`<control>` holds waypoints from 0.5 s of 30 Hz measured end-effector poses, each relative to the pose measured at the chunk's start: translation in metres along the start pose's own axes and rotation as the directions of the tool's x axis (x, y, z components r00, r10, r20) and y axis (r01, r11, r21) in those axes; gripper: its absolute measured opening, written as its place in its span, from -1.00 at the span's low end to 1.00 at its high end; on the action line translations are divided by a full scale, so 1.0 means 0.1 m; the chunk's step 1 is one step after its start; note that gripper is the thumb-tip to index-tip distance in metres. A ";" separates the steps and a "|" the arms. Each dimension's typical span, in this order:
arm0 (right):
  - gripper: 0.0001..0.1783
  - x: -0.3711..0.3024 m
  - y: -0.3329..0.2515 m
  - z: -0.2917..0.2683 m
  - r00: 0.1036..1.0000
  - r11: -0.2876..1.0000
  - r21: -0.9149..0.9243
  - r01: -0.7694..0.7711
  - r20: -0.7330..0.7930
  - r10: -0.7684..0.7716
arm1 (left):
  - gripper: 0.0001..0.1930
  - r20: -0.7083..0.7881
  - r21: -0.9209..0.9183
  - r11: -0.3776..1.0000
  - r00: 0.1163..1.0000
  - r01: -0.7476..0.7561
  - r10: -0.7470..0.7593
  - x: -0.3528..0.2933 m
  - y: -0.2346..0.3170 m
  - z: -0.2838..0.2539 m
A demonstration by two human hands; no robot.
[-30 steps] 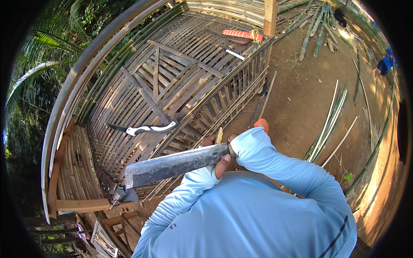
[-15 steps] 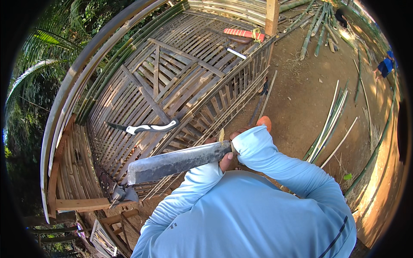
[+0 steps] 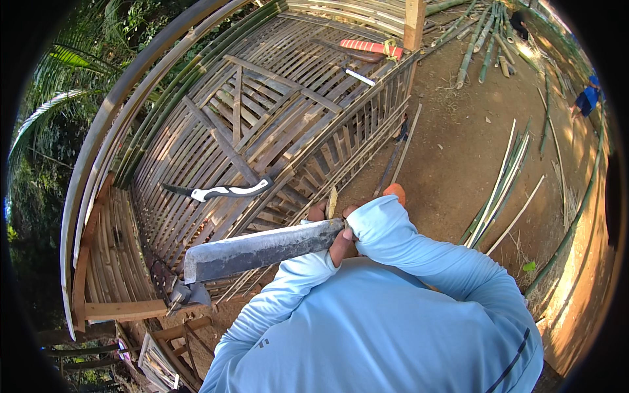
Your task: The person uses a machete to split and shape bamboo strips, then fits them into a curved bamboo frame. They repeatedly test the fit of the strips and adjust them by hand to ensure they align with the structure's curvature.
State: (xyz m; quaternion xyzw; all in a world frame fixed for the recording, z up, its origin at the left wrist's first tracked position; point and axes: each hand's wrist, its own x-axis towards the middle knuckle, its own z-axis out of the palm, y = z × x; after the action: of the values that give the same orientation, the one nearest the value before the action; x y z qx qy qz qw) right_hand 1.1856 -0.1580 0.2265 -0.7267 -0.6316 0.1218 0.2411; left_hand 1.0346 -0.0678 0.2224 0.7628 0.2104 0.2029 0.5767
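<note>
A broad, dark-grey machete (image 3: 262, 251) lies across the front of my body, its blade pointing left. My right hand (image 3: 351, 213) is closed at the handle end of the blade, mostly covered by its blue cuff. An orange rounded end (image 3: 395, 192) shows just beyond that cuff. My left hand (image 3: 341, 247) is closed around a short, pale strip of wood or bamboo (image 3: 332, 202), which sticks up past the blade's far edge. The blade hides most of the left hand; its thumb shows on the near side and fingertips on the far side.
A slatted bamboo platform (image 3: 275, 157) fills the left and middle. On it lie a folding saw (image 3: 229, 190) with a white-and-black handle, a red sheath (image 3: 368, 47) and a white stick (image 3: 360, 77). Split bamboo strips (image 3: 501, 187) and green poles (image 3: 485, 52) lie on the ground at right.
The machete blade has slid slightly left along with both hands. The pale strip now stands higher above the blade, and more of the left fingers shows.
</note>
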 end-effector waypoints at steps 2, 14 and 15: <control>-0.88 -0.02 0.00 0.02 1.000 1.000 -0.024 -0.004 -0.023 0.004 | -0.24 0.003 0.012 1.000 1.000 -0.005 0.005 -0.01 0.01 -0.01; -0.90 -0.02 0.08 0.14 0.996 0.992 -0.122 0.032 -0.074 -0.041 | -0.16 -0.068 0.112 0.988 0.993 0.103 -0.096 -0.05 0.09 -0.02; -0.90 -0.02 0.08 0.15 0.997 0.996 -0.089 0.031 -0.067 -0.038 | -0.16 -0.088 0.119 0.988 0.993 0.095 -0.085 -0.06 0.02 0.00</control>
State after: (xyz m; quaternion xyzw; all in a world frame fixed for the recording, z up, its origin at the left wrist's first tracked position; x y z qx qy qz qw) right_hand 1.1851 -0.1578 0.2096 -0.7293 -0.6401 0.0646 0.2328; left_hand 1.0293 -0.0715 0.2244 0.7776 0.2803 0.1948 0.5280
